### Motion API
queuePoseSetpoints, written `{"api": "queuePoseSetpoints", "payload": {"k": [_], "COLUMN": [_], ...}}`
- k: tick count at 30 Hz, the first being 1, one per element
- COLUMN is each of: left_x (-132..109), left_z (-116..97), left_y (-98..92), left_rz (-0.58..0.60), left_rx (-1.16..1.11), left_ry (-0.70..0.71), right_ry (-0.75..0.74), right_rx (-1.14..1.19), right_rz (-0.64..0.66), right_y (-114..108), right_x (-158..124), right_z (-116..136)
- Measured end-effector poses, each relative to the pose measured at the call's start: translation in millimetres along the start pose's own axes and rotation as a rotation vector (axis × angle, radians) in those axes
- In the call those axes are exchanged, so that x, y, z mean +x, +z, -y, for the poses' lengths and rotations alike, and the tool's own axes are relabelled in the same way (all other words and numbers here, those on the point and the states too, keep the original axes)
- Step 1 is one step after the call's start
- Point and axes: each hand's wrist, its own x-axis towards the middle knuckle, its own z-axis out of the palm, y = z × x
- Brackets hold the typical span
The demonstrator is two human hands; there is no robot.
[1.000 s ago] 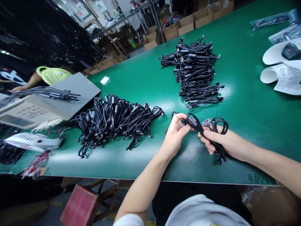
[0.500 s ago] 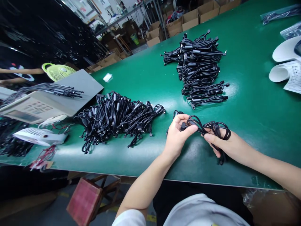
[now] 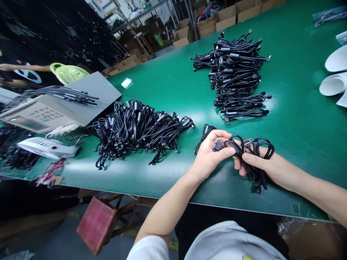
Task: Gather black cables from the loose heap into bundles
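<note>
Coiled black cables (image 3: 253, 169) with connectors at their ends are gripped between my two hands, low over the green table (image 3: 168, 173). My left hand (image 3: 214, 153) pinches a loop and a square black plug (image 3: 218, 146) between thumb and fingers. The fingers of my right hand (image 3: 260, 164) close round the bundle, its thumb pressing on top, while cable ends hang below. Just behind my left hand lies another coiled black cable (image 3: 204, 136), partly hidden by it. Which strands belong to which cable I cannot make out.
A loose heap of black cables (image 3: 135, 130) lies to the left, and stacked bundles (image 3: 238, 77) lie farther back. White curled items (image 3: 334, 85) sit at the right. At left are a grey device (image 3: 35, 113), a white fan (image 3: 46, 147) and another person's arm (image 3: 32, 67).
The whole view has shifted slightly. My hands have come closer together, bringing the held loops nearer to each other, and more of the coil behind my left hand shows.
</note>
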Motion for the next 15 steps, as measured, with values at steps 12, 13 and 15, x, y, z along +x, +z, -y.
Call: {"api": "queuePoseSetpoints", "payload": {"k": [12, 13, 15], "left_x": [-4.2, -4.4, -4.1], "left_z": [-2.1, -2.3, -1.6], "left_y": [-3.2, -2.8, -1.6], "left_rz": [0.184, 0.192, 0.183], "left_rx": [0.004, 0.012, 0.034], "left_ry": [-0.027, -0.023, -0.010], "right_ry": [0.123, 0.129, 0.125], "right_rx": [0.253, 0.274, 0.308], "right_rz": [0.165, 0.175, 0.190], "right_y": [-4.6, -4.2, -3.6], "right_x": [-1.8, -1.1, 0.5], "right_z": [0.1, 0.0, 0.6]}}
